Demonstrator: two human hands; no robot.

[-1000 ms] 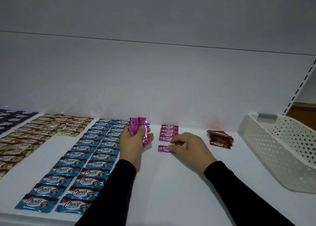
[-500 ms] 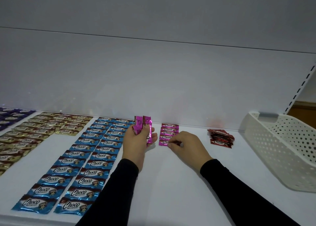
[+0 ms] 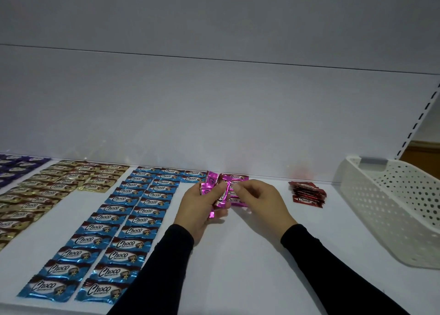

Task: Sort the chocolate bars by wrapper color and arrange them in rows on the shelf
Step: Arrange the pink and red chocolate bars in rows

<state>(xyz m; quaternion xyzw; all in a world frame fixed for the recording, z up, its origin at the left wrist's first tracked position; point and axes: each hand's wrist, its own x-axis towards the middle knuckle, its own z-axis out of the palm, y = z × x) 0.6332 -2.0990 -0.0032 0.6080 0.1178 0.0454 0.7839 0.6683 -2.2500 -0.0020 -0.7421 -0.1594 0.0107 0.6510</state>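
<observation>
Left hand (image 3: 202, 205) wrapped around a small bunch of pink bars (image 3: 217, 191), fingers curled on them, held just above the white shelf (image 3: 250, 267). Right hand (image 3: 259, 202) right next to it, thumb and forefinger pinched at the edge of that bunch, other fingers curled under; can't tell if actually gripping a wrapper or only touching. Behind both hands, a short pink row (image 3: 238, 186) lying flat near the back wall, mostly blocked by the knuckles. Off to the left, two long rows of blue bars (image 3: 123, 222) running front to back, then gold bars (image 3: 52, 191), then purple bars (image 3: 16, 169) cut off at the edge. To the right, a little stack of red bars (image 3: 307, 194), well apart from the pink. Further right, a white perforated basket (image 3: 390, 210) sitting on the shelf. Black sleeves (image 3: 333, 267) covering the front of the shelf.
</observation>
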